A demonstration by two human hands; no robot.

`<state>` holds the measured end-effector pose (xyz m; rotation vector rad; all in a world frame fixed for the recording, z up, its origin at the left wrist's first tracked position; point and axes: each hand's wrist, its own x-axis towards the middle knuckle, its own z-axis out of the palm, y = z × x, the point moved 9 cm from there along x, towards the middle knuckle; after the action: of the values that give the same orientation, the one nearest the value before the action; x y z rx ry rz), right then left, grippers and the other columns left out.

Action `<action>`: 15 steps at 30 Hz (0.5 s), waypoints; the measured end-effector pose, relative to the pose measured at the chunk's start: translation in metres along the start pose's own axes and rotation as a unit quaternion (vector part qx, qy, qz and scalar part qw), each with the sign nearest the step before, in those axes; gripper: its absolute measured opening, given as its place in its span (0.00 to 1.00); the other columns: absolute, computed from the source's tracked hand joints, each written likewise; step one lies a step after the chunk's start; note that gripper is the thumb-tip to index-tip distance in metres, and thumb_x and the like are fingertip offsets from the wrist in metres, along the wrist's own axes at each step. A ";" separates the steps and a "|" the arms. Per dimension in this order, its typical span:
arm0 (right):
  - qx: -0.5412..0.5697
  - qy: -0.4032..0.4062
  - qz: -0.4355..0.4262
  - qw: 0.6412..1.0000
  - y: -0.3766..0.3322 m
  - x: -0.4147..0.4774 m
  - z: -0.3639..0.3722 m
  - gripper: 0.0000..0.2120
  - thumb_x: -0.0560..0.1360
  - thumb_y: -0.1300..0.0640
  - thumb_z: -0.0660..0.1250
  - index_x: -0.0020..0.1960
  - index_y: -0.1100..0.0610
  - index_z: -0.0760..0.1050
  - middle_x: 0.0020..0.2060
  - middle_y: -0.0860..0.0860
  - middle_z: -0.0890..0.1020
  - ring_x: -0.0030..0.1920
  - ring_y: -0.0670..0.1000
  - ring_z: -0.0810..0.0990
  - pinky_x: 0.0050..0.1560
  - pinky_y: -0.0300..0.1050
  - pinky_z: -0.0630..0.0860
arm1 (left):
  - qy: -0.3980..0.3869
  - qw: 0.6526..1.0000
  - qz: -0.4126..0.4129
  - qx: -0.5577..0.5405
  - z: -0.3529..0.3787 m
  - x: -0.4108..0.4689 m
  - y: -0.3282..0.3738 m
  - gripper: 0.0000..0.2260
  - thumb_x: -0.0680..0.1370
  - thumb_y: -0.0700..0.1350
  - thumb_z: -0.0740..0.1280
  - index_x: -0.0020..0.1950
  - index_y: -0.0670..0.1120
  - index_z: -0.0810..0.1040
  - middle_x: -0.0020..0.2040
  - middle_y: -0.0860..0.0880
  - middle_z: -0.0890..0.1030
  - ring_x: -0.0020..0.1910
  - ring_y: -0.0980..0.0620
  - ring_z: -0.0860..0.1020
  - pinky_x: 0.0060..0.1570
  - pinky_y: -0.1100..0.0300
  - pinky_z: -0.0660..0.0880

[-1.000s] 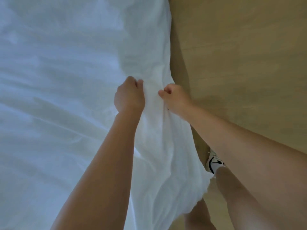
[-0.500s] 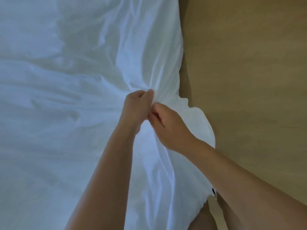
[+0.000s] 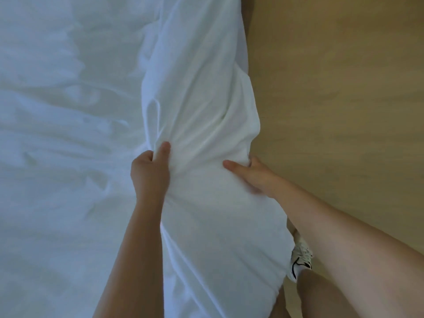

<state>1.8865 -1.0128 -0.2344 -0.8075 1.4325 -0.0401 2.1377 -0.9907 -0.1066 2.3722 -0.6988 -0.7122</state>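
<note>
A white sheet (image 3: 197,92) lies rumpled over a bed and hangs over its right side. A long raised fold of it runs from the top of the view down towards me. My left hand (image 3: 150,173) grips a bunch of the sheet on the fold's left side, thumb up against the cloth. My right hand (image 3: 250,174) holds the sheet's right edge, with the thumb lying on top and the fingers curled under the hem, mostly hidden.
The rest of the white bedding (image 3: 57,157) fills the left half of the view. A tan wooden floor (image 3: 339,92) runs along the bed's right side. My leg and a white shoe (image 3: 300,260) stand close to the bed at the lower right.
My hands, close together half a second ago, have moved apart. The right hand has gone out to the sheet's right edge, and the cloth between them is spread into a wider fold.
</note>
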 end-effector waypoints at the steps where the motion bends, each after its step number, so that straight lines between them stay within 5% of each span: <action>1: 0.024 0.010 -0.005 1.000 -0.001 0.005 -0.002 0.49 0.54 0.29 0.72 0.69 0.51 0.64 0.62 0.47 0.75 0.56 0.50 0.77 0.53 0.44 0.72 | 0.020 0.999 0.013 0.033 0.002 0.003 0.000 0.23 0.76 0.55 0.64 0.28 0.45 0.61 0.25 0.50 0.64 0.27 0.50 0.64 0.28 0.56 0.60; 6: -0.012 -0.073 0.006 0.997 -0.001 0.014 0.014 0.56 0.45 0.24 0.72 0.68 0.48 0.68 0.60 0.45 0.77 0.59 0.50 0.77 0.59 0.49 0.74 | 0.026 0.984 0.003 0.174 0.033 0.007 -0.011 0.18 0.80 0.58 0.54 0.45 0.44 0.70 0.49 0.39 0.79 0.51 0.39 0.76 0.43 0.54 0.64; 10: 0.012 -0.071 -0.081 0.994 -0.018 0.011 0.022 0.19 0.67 0.43 0.74 0.55 0.48 0.77 0.50 0.45 0.82 0.52 0.48 0.80 0.47 0.40 0.74 | -0.037 0.986 0.043 0.157 0.070 -0.007 -0.004 0.14 0.82 0.52 0.53 0.50 0.41 0.66 0.51 0.40 0.76 0.51 0.41 0.73 0.43 0.54 0.63; 12: 0.040 -0.029 -0.130 0.990 -0.027 -0.009 0.018 0.11 0.72 0.47 0.70 0.52 0.50 0.79 0.46 0.45 0.83 0.49 0.48 0.81 0.44 0.40 0.74 | -0.057 0.992 0.056 0.095 0.079 -0.020 0.009 0.12 0.82 0.51 0.53 0.46 0.43 0.65 0.43 0.47 0.73 0.45 0.45 0.71 0.40 0.56 0.62; 15: 0.168 0.023 -0.178 0.969 -0.031 -0.047 -0.033 0.09 0.68 0.40 0.67 0.39 0.43 0.83 0.35 0.40 0.84 0.37 0.40 0.83 0.33 0.31 0.74 | -0.035 0.991 0.126 0.000 0.087 -0.045 0.043 0.12 0.80 0.56 0.52 0.42 0.49 0.64 0.40 0.52 0.71 0.42 0.49 0.69 0.37 0.61 0.62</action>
<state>1.8617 -1.0280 -0.1758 -0.7743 1.2628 -0.5657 2.0383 -1.0252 -0.1261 2.2135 -1.0065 -0.6883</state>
